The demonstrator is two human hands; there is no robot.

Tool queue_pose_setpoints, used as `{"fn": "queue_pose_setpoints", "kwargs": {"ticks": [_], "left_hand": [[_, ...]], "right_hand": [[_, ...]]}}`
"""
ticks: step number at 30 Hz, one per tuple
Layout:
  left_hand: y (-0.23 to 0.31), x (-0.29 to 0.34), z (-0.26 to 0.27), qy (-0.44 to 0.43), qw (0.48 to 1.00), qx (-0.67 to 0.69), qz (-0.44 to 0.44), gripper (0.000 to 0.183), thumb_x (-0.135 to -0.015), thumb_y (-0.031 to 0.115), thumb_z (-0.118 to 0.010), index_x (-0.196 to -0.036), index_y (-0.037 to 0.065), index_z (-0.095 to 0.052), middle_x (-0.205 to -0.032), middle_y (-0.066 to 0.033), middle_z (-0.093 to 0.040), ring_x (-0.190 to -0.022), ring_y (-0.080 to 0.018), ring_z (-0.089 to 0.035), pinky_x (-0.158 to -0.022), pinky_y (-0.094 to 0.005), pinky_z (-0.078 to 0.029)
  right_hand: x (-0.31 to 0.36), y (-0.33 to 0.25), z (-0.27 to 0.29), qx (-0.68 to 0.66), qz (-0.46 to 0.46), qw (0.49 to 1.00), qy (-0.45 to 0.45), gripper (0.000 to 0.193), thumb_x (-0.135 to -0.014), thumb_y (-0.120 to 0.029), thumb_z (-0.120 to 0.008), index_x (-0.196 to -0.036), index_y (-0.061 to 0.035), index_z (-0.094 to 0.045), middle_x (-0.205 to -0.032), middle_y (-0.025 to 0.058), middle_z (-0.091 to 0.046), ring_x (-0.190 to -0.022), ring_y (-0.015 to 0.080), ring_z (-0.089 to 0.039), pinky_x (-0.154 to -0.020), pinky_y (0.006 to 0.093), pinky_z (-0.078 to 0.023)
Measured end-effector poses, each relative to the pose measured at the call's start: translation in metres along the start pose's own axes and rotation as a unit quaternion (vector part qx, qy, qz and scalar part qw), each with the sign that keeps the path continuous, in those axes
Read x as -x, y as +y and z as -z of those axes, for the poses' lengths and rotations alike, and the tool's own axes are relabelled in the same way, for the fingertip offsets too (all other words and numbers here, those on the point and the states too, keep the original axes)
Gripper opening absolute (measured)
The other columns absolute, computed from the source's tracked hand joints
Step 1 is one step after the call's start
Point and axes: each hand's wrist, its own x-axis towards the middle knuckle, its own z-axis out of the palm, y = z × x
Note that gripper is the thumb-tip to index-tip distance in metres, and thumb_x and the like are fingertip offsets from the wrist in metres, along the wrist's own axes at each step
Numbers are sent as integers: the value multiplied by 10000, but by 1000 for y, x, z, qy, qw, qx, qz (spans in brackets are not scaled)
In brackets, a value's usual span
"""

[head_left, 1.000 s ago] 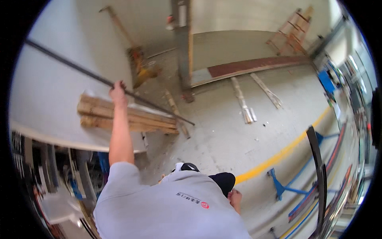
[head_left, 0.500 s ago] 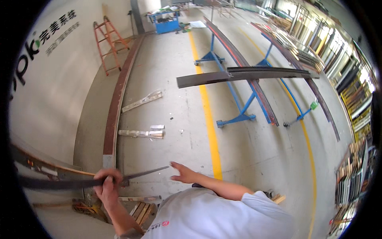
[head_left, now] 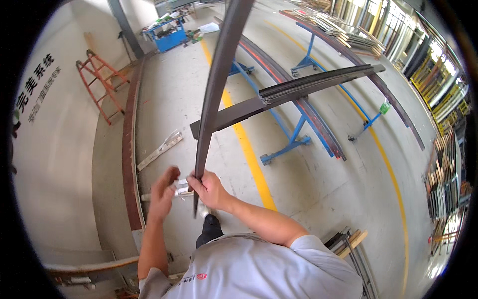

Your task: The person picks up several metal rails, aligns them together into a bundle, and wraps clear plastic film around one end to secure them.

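A long dark grey metal profile (head_left: pixel 217 84) rises steeply in front of me, its upper end running out of view at the top. My right hand (head_left: pixel 210 190) is closed around it near its lower end, thumb across the front. Just left of that, my left hand (head_left: pixel 162 192) is raised, slightly blurred, its fingers apart and off the profile. Beyond, more dark profiles (head_left: pixel 323 83) lie crosswise on blue wheeled stands (head_left: pixel 291 148); the held one passes in front of their near left end.
White-wrapped strips (head_left: pixel 160 151) lie on the floor at left, beside a long brown rail (head_left: pixel 130 164). A red stepladder (head_left: pixel 101 85) leans near the wall. Behind is a blue cart (head_left: pixel 170 40). Racks of profiles (head_left: pixel 445 174) line the right side, and wooden pieces (head_left: pixel 352 243) lie near my right side.
The profile has swung from lying out to my left to standing steeply in front of me. My right hand has taken hold of it; my left hand has let go. The view has turned rightward.
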Motion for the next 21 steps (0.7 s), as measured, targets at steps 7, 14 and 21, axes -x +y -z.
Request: {"fn": "queue_pose_setpoints", "kwargs": {"ticks": [7, 14, 21], "left_hand": [[-171, 12, 87, 38, 970, -212, 116, 245, -841, 182, -670, -934, -35, -603, -783, -99, -601, -747, -174, -567, -686, -350, -458], [-182, -135, 235, -23, 969, -134, 204, 307, -872, 136, -660, -637, 28, -495, -585, 49, -444, -539, -70, -382, -483, -299, -290], [-115, -365, 255, -48, 971, -179, 150, 259, -900, 169, -642, -701, 16, -575, -555, 10, -477, -498, -93, -446, -466, -300, -352]], "right_hand": [[-166, -51, 28, -211, 96, 971, 47, 244, -1052, -242, -499, -906, -47, -480, -696, 73, -597, -619, 176, -607, -601, 323, -522], [-351, -40, 13, -210, 179, 955, 111, 236, -1047, -302, -505, -1076, -73, -452, -804, 97, -605, -732, 167, -616, -653, 316, -507], [-423, 124, -61, -58, 6, 996, 65, 476, -1034, -345, -537, -1336, 11, -446, -1188, 122, -583, -1107, 185, -552, -965, 337, -461]]}}
